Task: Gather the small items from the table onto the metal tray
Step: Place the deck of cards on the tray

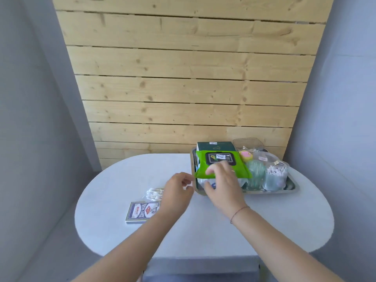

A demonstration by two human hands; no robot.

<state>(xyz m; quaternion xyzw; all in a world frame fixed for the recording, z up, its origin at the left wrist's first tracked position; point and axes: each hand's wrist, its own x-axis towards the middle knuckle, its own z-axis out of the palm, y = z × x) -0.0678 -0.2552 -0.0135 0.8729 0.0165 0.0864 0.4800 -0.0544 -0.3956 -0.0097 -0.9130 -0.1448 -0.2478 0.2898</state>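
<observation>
The metal tray (pixel 293 189) sits at the table's right back and is piled with items. A green wipes pack (pixel 221 159) lies tilted on top of the pile, in front of a dark green box (pixel 215 146). My right hand (pixel 223 186) holds the pack's front edge, fingers on top and thumb below. My left hand (pixel 177 192) hovers just left of the tray with its fingers loosely curled, holding nothing. On the table to the left lie a bundle of cotton swabs (pixel 153 193) and a box of playing cards (pixel 142 212).
The tray also holds a tub of cotton swabs (pixel 276 174), a green ribbed item (pixel 255 174), a pink and yellow piece (pixel 246 155) and a clear plastic box (pixel 247 142). A wooden plank wall stands behind the round white table (pixel 203 231).
</observation>
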